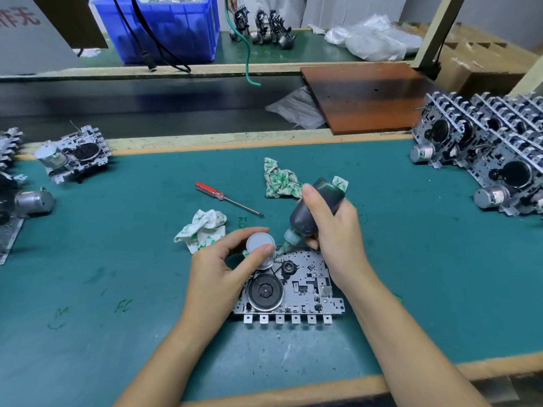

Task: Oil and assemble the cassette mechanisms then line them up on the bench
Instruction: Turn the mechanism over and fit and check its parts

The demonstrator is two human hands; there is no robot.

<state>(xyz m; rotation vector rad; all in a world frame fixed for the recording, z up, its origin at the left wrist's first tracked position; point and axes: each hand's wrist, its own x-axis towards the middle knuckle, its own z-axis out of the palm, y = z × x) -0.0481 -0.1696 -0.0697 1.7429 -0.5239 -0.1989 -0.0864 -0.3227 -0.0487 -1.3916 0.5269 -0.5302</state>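
A grey metal cassette mechanism (305, 289) lies flat on the green bench mat (117, 274) in front of me, with a black flywheel (265, 292) at its left. My left hand (217, 271) grips the round silver motor (260, 243) at the mechanism's upper left corner. My right hand (335, 230) holds a dark oil bottle (317, 207) tipped downward, and its green nozzle (286, 245) touches the mechanism just beside the motor.
A red-handled screwdriver (226, 198) and two crumpled green-printed rags (282, 179) (202, 227) lie behind the mechanism. Several mechanisms stand in rows at the right (484, 142); others lie at the left (73, 154). A brown board (367, 95) and a blue bin (170, 27) are farther back.
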